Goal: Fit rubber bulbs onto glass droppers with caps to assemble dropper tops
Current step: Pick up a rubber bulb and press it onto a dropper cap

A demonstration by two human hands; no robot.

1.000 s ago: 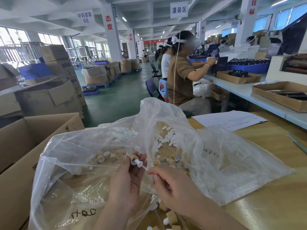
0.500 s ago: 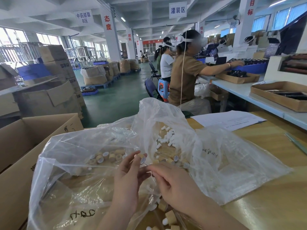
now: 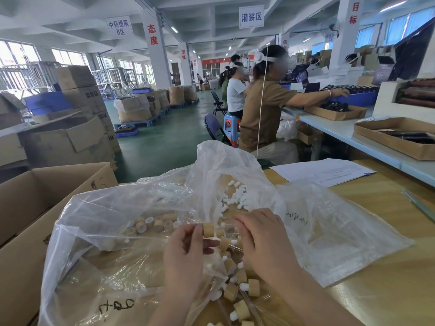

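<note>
The left hand (image 3: 186, 252) has its grip pinched on a tan cap (image 3: 208, 229), close beside the right hand (image 3: 261, 236) (fingers curled, whether clamped on anything I cannot tell) — both above the plastic bag (image 3: 117, 208) on the worktop (image 3: 388, 302).

Cap (image 3: 208, 229) now side-on to camera.

Whatever the right hand (image 3: 261, 238) holds, hidden beneath its curled fingers, cardboard box (image 3: 28, 208) cut off at the left edge, scrawl on the plastic bag (image 3: 98, 208) unreadable.

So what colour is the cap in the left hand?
The cap is tan, clearest in head view.
</note>
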